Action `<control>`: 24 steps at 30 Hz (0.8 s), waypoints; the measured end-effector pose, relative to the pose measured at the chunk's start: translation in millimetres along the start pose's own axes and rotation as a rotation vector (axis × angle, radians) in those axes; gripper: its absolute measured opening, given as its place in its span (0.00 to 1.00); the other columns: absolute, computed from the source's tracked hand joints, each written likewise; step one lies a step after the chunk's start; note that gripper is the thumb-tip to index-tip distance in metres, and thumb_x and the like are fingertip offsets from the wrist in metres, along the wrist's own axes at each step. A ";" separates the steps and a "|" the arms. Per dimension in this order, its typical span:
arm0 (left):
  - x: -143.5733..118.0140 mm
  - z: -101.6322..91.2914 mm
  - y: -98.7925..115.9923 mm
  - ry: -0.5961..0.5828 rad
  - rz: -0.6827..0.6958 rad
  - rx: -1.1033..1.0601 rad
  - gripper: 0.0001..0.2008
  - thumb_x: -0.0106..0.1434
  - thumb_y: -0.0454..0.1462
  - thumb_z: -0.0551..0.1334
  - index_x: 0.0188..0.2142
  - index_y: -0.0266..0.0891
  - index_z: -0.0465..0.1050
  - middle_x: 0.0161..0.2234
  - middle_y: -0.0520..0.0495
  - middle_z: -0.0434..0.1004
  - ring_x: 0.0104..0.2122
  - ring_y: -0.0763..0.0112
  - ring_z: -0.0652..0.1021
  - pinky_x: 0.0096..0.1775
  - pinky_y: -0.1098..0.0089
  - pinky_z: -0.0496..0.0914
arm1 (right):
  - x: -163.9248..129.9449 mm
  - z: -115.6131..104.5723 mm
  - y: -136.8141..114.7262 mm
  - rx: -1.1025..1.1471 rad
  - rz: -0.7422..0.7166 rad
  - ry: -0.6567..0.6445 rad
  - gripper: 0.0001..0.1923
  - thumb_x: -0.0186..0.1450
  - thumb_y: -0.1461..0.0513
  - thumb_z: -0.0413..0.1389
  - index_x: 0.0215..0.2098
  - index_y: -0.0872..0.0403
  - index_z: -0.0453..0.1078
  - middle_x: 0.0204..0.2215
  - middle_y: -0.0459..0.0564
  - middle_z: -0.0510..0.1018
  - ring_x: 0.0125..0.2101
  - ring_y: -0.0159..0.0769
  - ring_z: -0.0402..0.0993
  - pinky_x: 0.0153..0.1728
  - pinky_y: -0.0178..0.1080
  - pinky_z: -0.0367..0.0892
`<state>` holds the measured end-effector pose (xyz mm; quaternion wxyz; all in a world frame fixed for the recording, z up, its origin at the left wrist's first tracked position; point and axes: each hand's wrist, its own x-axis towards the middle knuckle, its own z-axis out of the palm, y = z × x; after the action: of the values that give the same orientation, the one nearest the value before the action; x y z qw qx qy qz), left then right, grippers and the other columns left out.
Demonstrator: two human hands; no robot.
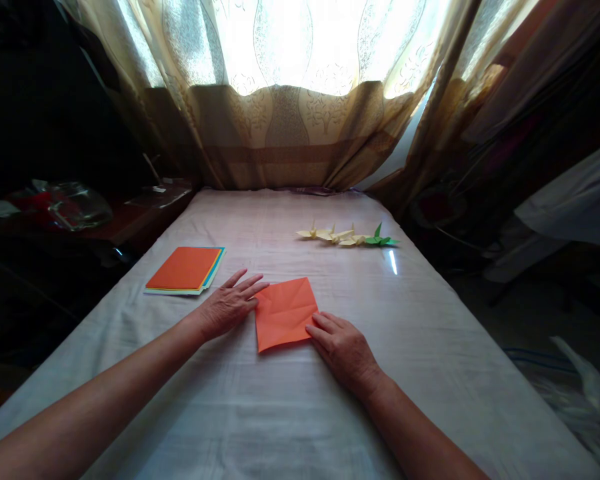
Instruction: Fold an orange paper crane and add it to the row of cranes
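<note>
A square sheet of orange origami paper [286, 313] with crease lines lies on the white cloth in front of me. My left hand [230, 305] is open, its fingers spread, with the fingertips touching the sheet's upper left corner. At the right edge, my right hand [343, 347] has its fingers close together and grips the paper between thumb and fingers. The underside of that grip is hidden.
To the left lies a stack of coloured paper [183, 268], orange on top. Several folded cream paper cranes [333, 235] and a green paper crane [380, 239] stand in a row at the back right. Behind the cloth-covered table [260, 207] hangs a patterned curtain [285, 127].
</note>
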<state>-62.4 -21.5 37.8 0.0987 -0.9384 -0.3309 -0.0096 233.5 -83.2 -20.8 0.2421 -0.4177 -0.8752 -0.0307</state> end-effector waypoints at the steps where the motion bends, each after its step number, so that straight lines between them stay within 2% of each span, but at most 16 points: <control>1: -4.5 2.1 0.1 -0.008 -0.008 -0.017 0.12 0.66 0.28 0.55 0.42 0.40 0.76 0.59 0.45 0.70 0.63 0.61 0.63 0.66 0.51 0.46 | -0.5 -0.5 -0.3 0.002 0.001 0.005 0.11 0.67 0.63 0.54 0.44 0.50 0.77 0.47 0.56 0.79 0.48 0.44 0.75 0.49 0.45 0.71; 5: -17.8 11.6 6.5 -0.014 -0.056 -0.083 0.18 0.67 0.27 0.51 0.50 0.41 0.73 0.53 0.46 0.77 0.57 0.65 0.72 0.65 0.53 0.52 | -2.2 -1.5 -1.4 -0.017 0.004 0.022 0.11 0.67 0.63 0.53 0.44 0.51 0.77 0.47 0.56 0.79 0.49 0.46 0.75 0.49 0.47 0.72; 10: -29.8 19.0 17.9 0.040 -0.143 -0.138 0.20 0.66 0.30 0.52 0.55 0.40 0.71 0.54 0.43 0.75 0.56 0.61 0.73 0.63 0.50 0.55 | -3.7 0.9 0.7 0.022 0.020 0.025 0.13 0.68 0.63 0.52 0.45 0.50 0.77 0.48 0.56 0.79 0.49 0.46 0.75 0.49 0.48 0.71; 16: -31.4 22.2 27.8 0.141 -0.192 -0.219 0.18 0.66 0.35 0.54 0.54 0.39 0.72 0.54 0.42 0.75 0.58 0.58 0.71 0.63 0.49 0.56 | -6.1 5.7 10.0 0.026 0.065 0.066 0.13 0.68 0.62 0.52 0.44 0.49 0.78 0.48 0.56 0.79 0.48 0.47 0.75 0.48 0.50 0.72; 21: -26.3 23.3 33.6 0.167 -0.230 -0.275 0.17 0.67 0.36 0.55 0.53 0.39 0.72 0.53 0.42 0.76 0.57 0.59 0.72 0.63 0.52 0.57 | -6.3 5.6 11.9 -0.038 0.038 0.085 0.13 0.67 0.62 0.52 0.43 0.49 0.78 0.46 0.55 0.80 0.47 0.47 0.76 0.46 0.49 0.73; 24: -24.2 26.7 35.5 0.182 -0.201 -0.301 0.15 0.68 0.37 0.55 0.51 0.42 0.73 0.53 0.43 0.76 0.57 0.60 0.72 0.62 0.52 0.57 | -6.8 4.7 12.5 -0.054 0.041 0.084 0.13 0.67 0.62 0.52 0.44 0.50 0.78 0.47 0.55 0.80 0.48 0.47 0.76 0.46 0.48 0.73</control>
<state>-60.4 -58.4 3.3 -0.0147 -0.9001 -0.4074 -0.1533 244.6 -78.8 -29.8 0.2680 -0.4401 -0.8544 -0.0672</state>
